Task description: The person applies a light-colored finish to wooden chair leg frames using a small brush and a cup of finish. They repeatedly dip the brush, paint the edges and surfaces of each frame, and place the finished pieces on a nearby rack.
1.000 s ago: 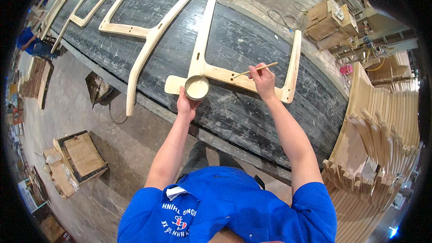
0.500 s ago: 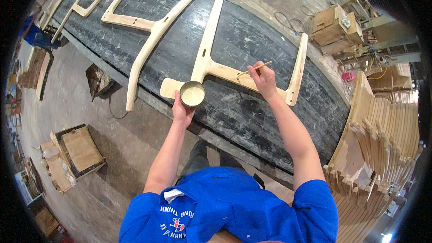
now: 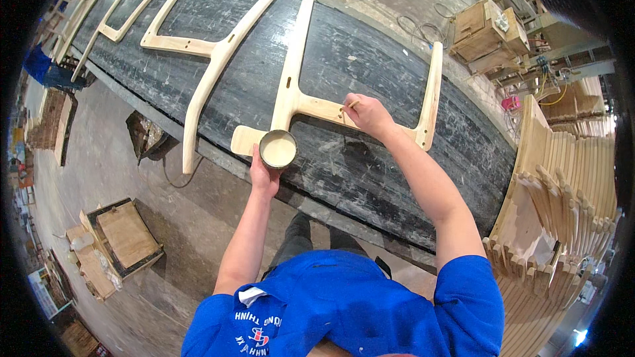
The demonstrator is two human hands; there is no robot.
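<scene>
My left hand [image 3: 264,175] is closed round a dark-rimmed round cup [image 3: 278,149] of cream-coloured liquid. The cup is held beside the near end of a pale wooden chair-frame piece [image 3: 286,109], which lies on the long black table. A thin wooden stick [image 3: 352,104] is pinched in my right hand [image 3: 372,119]. Its lower tip is at the crossbar of that frame, near small holes there; whether it enters a hole I cannot tell. An oblong slot shows in the frame's long upright, and more holes are at the crossbar's right end.
More wooden frames [image 3: 215,69] lie along the black table [image 3: 370,178] to the far left. Curved wooden parts [image 3: 569,211] are stacked at the right. A wooden box [image 3: 126,235] stands on the floor at left, another [image 3: 479,26] beyond the table. A person in blue [image 3: 41,66] is far left.
My right hand has moved slightly left along the crossbar, and the stick now stands more upright. The whole view has shifted a little; my left hand still holds the cup.
</scene>
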